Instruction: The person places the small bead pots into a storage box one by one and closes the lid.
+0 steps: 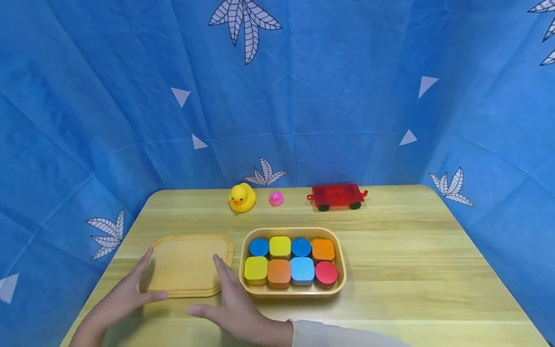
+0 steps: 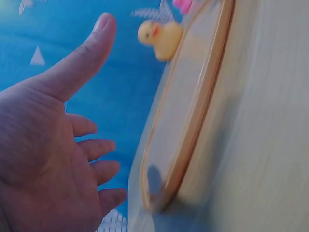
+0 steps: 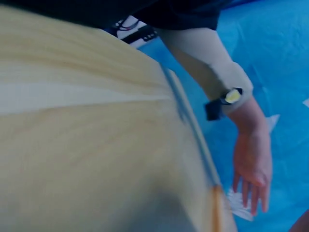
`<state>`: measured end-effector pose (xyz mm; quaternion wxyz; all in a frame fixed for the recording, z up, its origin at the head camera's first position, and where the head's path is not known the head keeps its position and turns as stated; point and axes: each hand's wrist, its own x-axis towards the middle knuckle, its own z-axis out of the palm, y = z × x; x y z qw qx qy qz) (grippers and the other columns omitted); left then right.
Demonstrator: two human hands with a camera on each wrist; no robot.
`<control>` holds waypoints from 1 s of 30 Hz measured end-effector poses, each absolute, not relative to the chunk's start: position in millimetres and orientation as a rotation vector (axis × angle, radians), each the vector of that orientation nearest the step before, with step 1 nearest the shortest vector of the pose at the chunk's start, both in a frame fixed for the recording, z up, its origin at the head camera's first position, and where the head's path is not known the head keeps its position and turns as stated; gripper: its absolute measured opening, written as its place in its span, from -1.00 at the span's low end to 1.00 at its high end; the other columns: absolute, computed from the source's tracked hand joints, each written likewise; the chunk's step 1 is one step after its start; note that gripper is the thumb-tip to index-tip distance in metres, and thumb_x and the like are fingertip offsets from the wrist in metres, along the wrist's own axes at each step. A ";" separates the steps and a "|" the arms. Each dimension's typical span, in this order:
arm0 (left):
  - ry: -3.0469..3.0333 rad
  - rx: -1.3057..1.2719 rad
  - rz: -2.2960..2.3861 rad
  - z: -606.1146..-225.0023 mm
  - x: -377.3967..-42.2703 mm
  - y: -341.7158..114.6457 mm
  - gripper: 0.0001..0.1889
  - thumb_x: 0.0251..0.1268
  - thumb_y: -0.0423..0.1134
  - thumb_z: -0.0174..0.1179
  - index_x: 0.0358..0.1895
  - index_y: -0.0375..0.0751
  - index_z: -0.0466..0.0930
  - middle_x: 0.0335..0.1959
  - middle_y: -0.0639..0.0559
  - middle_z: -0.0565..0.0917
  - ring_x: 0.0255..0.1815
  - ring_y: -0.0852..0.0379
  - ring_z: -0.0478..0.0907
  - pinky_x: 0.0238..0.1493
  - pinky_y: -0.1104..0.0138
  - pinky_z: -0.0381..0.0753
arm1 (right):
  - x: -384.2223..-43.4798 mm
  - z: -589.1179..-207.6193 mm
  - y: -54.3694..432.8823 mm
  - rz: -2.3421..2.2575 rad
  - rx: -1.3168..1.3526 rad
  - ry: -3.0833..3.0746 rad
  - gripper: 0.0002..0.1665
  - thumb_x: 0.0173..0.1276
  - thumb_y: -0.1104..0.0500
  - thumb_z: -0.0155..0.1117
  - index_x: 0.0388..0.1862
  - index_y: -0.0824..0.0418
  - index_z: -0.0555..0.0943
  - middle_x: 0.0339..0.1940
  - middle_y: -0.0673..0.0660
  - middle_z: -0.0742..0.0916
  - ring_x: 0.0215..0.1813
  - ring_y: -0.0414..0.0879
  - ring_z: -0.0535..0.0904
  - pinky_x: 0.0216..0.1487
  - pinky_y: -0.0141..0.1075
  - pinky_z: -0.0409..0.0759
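A flat tan lid-like panel (image 1: 188,265) with rounded corners lies on the left of the table. At its left side is my left hand (image 1: 125,291), thumb and fingers spread, holding nothing. The left wrist view shows this left hand (image 2: 53,159) apart from the panel's edge (image 2: 203,106). My right hand (image 1: 236,306) is over the panel's lower right corner, thumb out and fingers extended, with nothing held; whether it touches the panel I cannot tell. To the right, a tan tray (image 1: 342,279) holds two rows of colourful blocks, among them a red round one (image 1: 326,273).
Along the back of the table stand a yellow rubber duck (image 1: 242,198), a small pink duck (image 1: 276,198) and a red toy wagon (image 1: 337,196) with black wheels. A blue patterned curtain (image 1: 347,96) hangs behind and around the wooden table (image 1: 412,270).
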<state>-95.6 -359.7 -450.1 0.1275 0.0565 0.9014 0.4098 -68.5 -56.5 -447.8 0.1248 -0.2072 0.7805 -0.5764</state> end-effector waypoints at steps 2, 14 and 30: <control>2.608 0.157 1.212 -452.6 -95.4 -372.2 0.25 0.34 -0.18 0.41 0.65 -0.22 -0.56 0.63 -0.53 -0.39 0.56 -0.66 -0.38 0.32 -0.57 -0.11 | -67.3 -453.8 -65.3 -1.715 -0.583 2.255 0.26 0.33 -0.36 0.38 0.74 0.03 -0.08 0.72 0.09 0.10 0.69 0.11 0.04 0.56 0.19 0.21; 2.496 -0.008 1.202 -467.3 -103.2 -406.8 0.20 0.43 -0.13 0.32 0.61 -0.28 -0.64 0.59 -0.58 -0.43 0.54 -0.66 -0.44 0.40 -0.51 -0.13 | -77.3 -475.7 -89.7 -1.841 -0.458 2.282 0.12 0.54 -0.35 0.09 0.73 0.22 -0.13 0.74 0.24 -0.04 0.68 0.26 -0.01 0.54 0.27 0.18; 2.493 0.051 1.257 -473.9 -100.8 -410.5 0.14 0.45 -0.17 0.30 0.61 -0.42 -0.54 0.61 -0.56 -0.35 0.57 -0.59 -0.31 0.27 0.83 0.09 | -85.4 -493.4 -92.0 -1.906 -0.313 2.275 0.11 0.55 -0.33 0.09 0.70 0.34 -0.06 0.72 0.29 -0.01 0.68 0.22 0.00 0.58 0.22 0.11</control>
